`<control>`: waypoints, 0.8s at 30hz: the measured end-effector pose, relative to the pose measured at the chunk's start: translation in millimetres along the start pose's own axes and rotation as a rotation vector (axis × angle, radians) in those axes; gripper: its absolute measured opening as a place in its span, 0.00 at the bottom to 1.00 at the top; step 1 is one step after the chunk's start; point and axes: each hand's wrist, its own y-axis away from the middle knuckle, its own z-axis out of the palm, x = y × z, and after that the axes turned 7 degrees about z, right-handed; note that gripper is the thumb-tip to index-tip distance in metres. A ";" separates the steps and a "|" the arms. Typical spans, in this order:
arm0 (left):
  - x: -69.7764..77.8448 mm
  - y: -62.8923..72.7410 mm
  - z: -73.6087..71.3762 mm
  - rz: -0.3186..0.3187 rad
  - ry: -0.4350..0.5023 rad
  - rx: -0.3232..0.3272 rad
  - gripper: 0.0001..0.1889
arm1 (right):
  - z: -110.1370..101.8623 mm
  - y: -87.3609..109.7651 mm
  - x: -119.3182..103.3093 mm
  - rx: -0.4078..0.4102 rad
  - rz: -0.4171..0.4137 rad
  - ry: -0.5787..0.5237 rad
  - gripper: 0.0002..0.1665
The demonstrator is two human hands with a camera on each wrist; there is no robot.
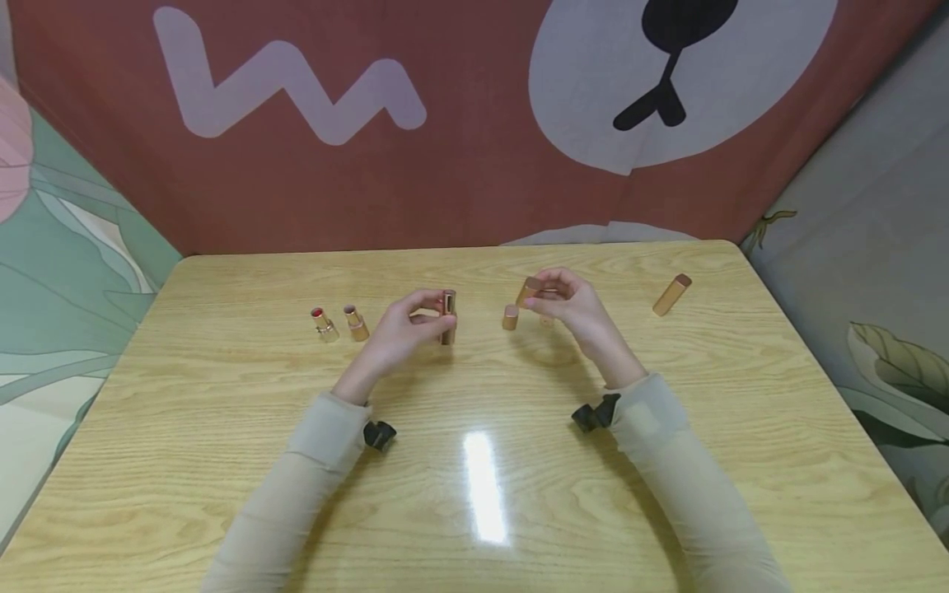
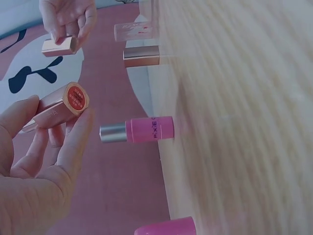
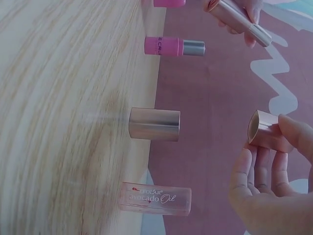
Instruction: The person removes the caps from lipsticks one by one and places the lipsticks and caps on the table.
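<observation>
My left hand [image 1: 400, 331] pinches a rose-gold lipstick [image 2: 57, 105] between thumb and fingers, held above the table. Its round red base label faces the left wrist camera, and a narrower, paler section [image 3: 259, 35] shows at its other end. Off to the right, my right hand [image 1: 577, 306] holds a hollow rose-gold lipstick cap [image 3: 270, 131] by thumb and fingertips, with the open end showing in the right wrist view. A second rose-gold cap [image 3: 154, 124] stands on the table beneath it, beside a clear pink cap [image 3: 155, 198] with white lettering.
Two lipsticks stand left of my left hand, one with a red tip [image 1: 324, 326], the other darker-tipped [image 1: 357, 324]. A capped gold lipstick [image 1: 671, 295] is at the far right. Both wrist views show a pink tube [image 2: 149, 129] with a silver top. Patterned cloth [image 1: 474, 189] hangs behind the table.
</observation>
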 end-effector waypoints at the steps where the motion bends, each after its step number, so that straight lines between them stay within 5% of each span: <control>1: 0.5 0.2 -0.6 0.002 0.003 0.002 0.26 | -0.1 0.3 -0.3 -0.001 -0.001 0.000 0.16; 24: 8.3 4.9 -27.1 0.007 -0.019 0.076 0.24 | -8.0 0.4 -0.1 0.060 -0.030 0.091 0.20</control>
